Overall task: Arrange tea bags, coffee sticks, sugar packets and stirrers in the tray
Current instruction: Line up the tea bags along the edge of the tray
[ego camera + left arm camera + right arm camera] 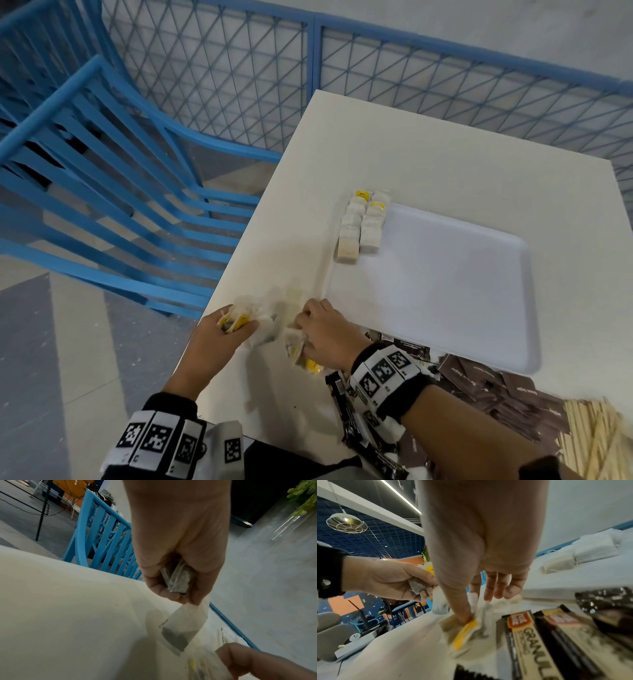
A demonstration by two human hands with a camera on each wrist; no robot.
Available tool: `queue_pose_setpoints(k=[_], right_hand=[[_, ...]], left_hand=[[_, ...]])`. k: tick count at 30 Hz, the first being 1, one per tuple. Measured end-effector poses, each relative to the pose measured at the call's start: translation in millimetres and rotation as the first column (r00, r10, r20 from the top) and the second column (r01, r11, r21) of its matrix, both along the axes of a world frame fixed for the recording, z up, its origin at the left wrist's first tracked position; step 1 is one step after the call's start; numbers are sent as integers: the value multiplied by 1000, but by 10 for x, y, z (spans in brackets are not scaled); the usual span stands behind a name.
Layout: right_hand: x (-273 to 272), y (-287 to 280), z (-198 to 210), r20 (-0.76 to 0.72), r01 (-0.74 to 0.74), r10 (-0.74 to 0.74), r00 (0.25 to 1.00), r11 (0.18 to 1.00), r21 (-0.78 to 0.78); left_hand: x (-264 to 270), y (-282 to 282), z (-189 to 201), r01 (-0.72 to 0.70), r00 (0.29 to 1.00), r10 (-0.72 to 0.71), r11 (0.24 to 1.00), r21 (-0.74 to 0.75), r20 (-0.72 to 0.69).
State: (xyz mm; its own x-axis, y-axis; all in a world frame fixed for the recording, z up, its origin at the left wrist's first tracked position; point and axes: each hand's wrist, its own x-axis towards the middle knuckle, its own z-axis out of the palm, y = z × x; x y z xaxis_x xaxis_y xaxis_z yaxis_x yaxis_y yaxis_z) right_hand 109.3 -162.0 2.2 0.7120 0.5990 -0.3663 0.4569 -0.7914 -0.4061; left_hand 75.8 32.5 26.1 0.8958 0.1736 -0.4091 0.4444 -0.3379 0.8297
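Note:
On the white table (411, 154) lies a white tray (445, 291); two rows of tea bags (363, 226) line its far left corner, also in the right wrist view as stacked tea bags (583, 553). My left hand (236, 322) grips a bunch of tea bags (178, 580) with yellow tags near the table's left edge, one bag (181, 626) dangling below it. My right hand (303, 337) pinches loose tea bags (464, 631) on the table just left of the tray's near corner, thumb down on a yellow-tagged one.
Black coffee sticks (352, 421) lie under my right wrist, brown sugar packets (479, 377) to their right, and wooden stirrers (596, 442) at the near right corner. Blue chairs (120, 188) stand left of the table, and a blue mesh fence (445, 75) behind it.

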Motion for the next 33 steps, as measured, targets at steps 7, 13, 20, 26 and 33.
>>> queue_pose_setpoints(k=[7,13,20,26,33], right_hand=[[-66,-128,44,-203,260,-221,954,946,193],[-17,-286,109,-463,552,-355,812,725,412],[176,-324,291,-555,663,-378,741,545,514],[285,-428,370,-496,685,-473,728,524,506],[241,-477,432,-415,687,-550,725,525,502]], left_hand=[[40,-36,-18,1,1000,-1,1000,8,27],[116,-173,-7,-9,999,10,1000,-28,49],[320,-492,105,115,992,-126,911,-396,-2],[472,-765,243,80,985,-154,799,-596,-73],[475,-903,223,106,989,-145,809,-579,-21]])
